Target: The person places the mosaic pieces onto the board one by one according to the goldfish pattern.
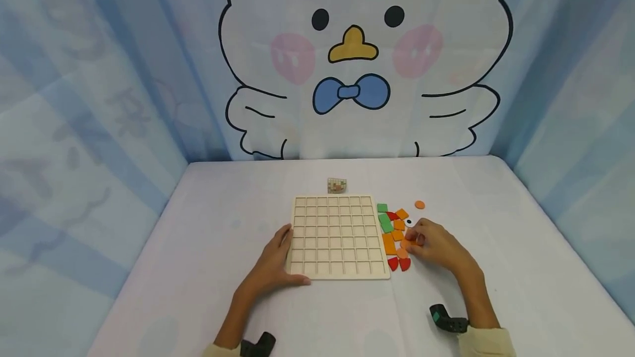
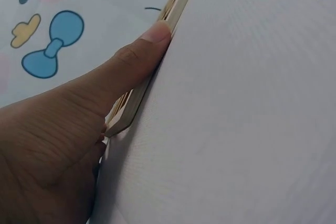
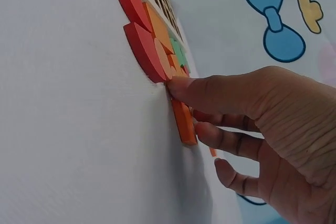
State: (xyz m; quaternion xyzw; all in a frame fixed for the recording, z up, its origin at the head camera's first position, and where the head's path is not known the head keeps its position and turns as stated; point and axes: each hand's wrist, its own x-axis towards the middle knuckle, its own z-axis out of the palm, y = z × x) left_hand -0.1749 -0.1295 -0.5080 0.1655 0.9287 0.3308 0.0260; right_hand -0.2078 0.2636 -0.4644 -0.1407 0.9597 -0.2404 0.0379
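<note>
A pale wooden grid board [image 1: 339,238] lies flat on the table. My left hand [image 1: 274,260] holds its near left corner, fingers along the left side and thumb on the front edge; in the left wrist view the thumb [image 2: 134,56] lies against the wooden rim. To the right of the board, my right hand [image 1: 436,244] pinches an orange piece [image 3: 184,121] at the edge of a cluster of flat coloured pieces. Two red pieces [image 3: 143,51] with curved edges lie close by the thumb. The index fingertip is hidden behind the thumb in the right wrist view.
Green pieces [image 1: 385,222], orange squares [image 1: 389,244] and a round eye piece [image 1: 409,222] lie against the board's right side. An orange disc [image 1: 419,204] sits apart, farther back. A small patterned card [image 1: 337,185] lies behind the board. A printed curtain [image 1: 357,125] hangs at the back.
</note>
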